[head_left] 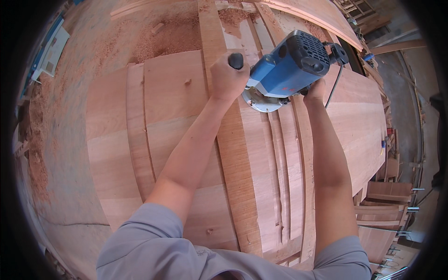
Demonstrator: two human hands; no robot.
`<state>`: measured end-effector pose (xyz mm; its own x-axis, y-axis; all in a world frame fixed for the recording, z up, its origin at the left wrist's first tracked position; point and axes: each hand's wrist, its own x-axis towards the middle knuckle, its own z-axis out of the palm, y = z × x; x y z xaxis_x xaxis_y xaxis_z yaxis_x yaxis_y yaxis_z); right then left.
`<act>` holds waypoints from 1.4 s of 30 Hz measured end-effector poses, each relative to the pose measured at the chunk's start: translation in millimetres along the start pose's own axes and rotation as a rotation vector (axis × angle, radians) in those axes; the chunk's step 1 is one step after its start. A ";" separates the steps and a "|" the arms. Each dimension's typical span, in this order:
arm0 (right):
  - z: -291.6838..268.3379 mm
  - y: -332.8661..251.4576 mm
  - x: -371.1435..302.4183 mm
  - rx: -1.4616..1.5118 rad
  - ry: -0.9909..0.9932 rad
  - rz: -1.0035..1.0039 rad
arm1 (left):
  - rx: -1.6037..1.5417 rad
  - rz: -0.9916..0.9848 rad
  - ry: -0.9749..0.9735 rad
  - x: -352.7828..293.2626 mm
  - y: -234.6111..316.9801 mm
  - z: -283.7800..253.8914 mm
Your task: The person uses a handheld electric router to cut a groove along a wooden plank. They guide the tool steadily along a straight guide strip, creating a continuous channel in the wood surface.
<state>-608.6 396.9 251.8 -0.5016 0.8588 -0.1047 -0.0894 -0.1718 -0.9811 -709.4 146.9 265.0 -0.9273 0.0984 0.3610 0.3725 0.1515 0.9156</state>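
Note:
A blue and black plunge router [291,65] stands on a wooden board [261,154] that has long grooves cut along it. Its round metal base [265,101] rests on the wood. My left hand [227,78] is closed around the black knob on the router's left side. On the other side, my right hand [315,91] grips the second handle, partly hidden behind the motor housing. A black power cord [334,88] hangs from the router's top right. The bit and the spot beneath the base cannot be seen.
A long wooden strip [233,163] lies left of the grooves; another strip [305,172] runs to their right. Wide wooden panels [172,88] extend underneath. Sawdust and shavings [172,35] cover the far floor. Clamps [413,209] and stacked boards [382,189] line the right side.

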 end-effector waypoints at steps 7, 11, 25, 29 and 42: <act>-8.7 1.6 7.5 -0.070 -0.027 0.051 | 0.032 0.037 0.010 0.6 -7.7 3.1; -9.4 2.8 7.5 -0.056 -0.014 0.061 | 0.015 0.035 0.018 -0.8 -7.1 4.8; -11.1 5.4 9.5 -0.054 -0.011 0.077 | 0.025 -0.009 -0.012 1.8 -5.0 0.9; -13.3 4.5 9.7 -0.064 0.001 0.076 | 0.018 -0.013 -0.015 0.8 -4.4 3.1; -5.6 1.8 1.4 0.026 0.024 0.020 | -0.001 -0.003 0.003 -0.5 -2.5 3.4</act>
<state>-604.6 400.5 249.0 -0.4824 0.8664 -0.1288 -0.1020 -0.2016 -0.9741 -709.7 149.8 261.9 -0.9284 0.0950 0.3592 0.3701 0.1509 0.9167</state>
